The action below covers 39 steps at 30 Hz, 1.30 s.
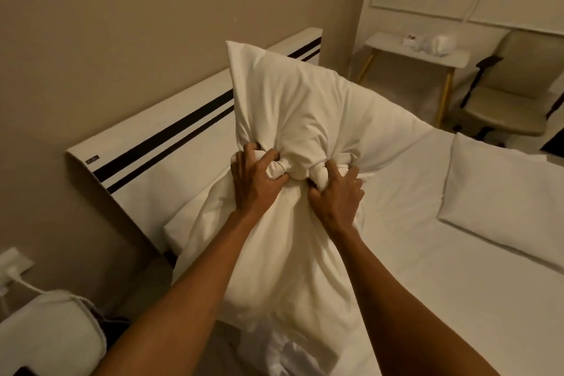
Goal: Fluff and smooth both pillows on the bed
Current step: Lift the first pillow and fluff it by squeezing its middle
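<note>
Head: both hands point(300, 189) bunch near pillow point(293, 107) mid; far pillow point(500, 192) flat by bed edge.

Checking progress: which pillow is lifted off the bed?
The near pillow, bunched upright in both hands; the far pillow lies flat on the mattress.

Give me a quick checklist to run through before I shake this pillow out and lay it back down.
1. Left hand grip on the raised white fabric pillow: ok, bunched cloth in the fist.
2. Right hand grip: ok, also clenched on the cloth.
3. Pillow smooth: not ok, pinched and creased at the middle.
4. White mattress sheet free for landing: ok.
5. Second flat white pillow fluffed: cannot tell, it lies flat at the far side.
6. Striped white headboard clear of the swing: cannot tell.
</note>
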Each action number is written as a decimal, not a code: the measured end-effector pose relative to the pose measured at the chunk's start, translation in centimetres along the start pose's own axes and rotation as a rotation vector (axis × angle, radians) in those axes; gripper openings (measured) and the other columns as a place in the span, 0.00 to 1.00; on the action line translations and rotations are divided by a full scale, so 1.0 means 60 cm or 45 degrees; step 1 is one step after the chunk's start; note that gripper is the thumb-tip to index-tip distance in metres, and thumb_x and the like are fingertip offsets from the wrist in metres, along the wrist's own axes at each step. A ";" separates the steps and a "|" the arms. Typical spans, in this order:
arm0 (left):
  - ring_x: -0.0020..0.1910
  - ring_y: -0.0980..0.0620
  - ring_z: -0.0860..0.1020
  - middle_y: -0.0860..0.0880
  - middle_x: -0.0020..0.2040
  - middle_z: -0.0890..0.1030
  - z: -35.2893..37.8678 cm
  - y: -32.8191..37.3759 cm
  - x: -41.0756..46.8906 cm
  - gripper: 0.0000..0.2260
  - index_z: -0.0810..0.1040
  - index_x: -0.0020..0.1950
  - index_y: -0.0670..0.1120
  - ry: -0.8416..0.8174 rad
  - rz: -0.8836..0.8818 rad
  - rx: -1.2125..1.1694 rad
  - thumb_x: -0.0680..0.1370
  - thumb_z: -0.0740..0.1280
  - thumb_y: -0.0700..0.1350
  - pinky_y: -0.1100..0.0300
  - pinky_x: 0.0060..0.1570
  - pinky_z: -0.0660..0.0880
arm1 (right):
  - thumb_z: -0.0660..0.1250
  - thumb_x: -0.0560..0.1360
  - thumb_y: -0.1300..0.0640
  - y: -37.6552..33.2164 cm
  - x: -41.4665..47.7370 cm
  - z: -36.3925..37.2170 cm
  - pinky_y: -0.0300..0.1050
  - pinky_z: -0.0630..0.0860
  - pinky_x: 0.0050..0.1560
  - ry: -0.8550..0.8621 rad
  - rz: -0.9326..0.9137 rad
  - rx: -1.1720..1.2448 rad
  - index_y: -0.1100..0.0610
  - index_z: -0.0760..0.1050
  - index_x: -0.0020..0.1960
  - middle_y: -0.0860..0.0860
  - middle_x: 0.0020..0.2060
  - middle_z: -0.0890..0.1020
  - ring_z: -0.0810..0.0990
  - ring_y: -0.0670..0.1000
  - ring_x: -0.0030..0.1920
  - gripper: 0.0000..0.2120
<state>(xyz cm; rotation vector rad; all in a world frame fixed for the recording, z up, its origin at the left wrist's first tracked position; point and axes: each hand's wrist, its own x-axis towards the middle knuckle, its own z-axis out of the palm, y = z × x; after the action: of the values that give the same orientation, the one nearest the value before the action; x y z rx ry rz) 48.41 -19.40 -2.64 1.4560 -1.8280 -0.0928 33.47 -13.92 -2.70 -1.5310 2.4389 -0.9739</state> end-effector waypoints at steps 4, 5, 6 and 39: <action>0.50 0.41 0.73 0.47 0.54 0.73 0.017 -0.048 0.048 0.14 0.79 0.48 0.53 -0.043 -0.012 0.030 0.65 0.75 0.54 0.46 0.53 0.72 | 0.69 0.69 0.50 -0.027 0.030 0.053 0.57 0.67 0.54 -0.045 0.068 0.016 0.51 0.71 0.65 0.61 0.64 0.68 0.71 0.65 0.56 0.25; 0.50 0.41 0.73 0.46 0.54 0.73 0.023 -0.059 0.058 0.14 0.79 0.47 0.53 -0.056 -0.002 0.035 0.65 0.75 0.53 0.46 0.54 0.71 | 0.69 0.69 0.50 -0.033 0.037 0.066 0.57 0.68 0.55 -0.054 0.075 0.023 0.51 0.71 0.65 0.61 0.64 0.68 0.72 0.65 0.56 0.25; 0.50 0.41 0.73 0.46 0.54 0.73 0.029 -0.072 0.070 0.14 0.79 0.47 0.52 -0.072 0.007 0.034 0.65 0.75 0.53 0.46 0.54 0.71 | 0.69 0.69 0.50 -0.040 0.045 0.079 0.58 0.68 0.55 -0.057 0.086 0.033 0.51 0.71 0.65 0.61 0.65 0.68 0.72 0.65 0.56 0.25; 0.70 0.39 0.66 0.46 0.73 0.65 0.611 -0.812 0.309 0.22 0.72 0.68 0.55 -0.968 -0.077 0.104 0.75 0.69 0.54 0.41 0.64 0.65 | 0.62 0.76 0.37 -0.025 0.293 0.948 0.60 0.69 0.61 -0.359 0.565 -0.178 0.50 0.61 0.74 0.62 0.68 0.65 0.70 0.67 0.61 0.31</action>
<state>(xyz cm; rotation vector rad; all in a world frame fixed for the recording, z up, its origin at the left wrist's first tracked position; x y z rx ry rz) 64.36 -66.30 -42.71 1.6674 -2.3945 -0.6891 48.96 -55.35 -42.58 -1.0002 2.5129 -0.4811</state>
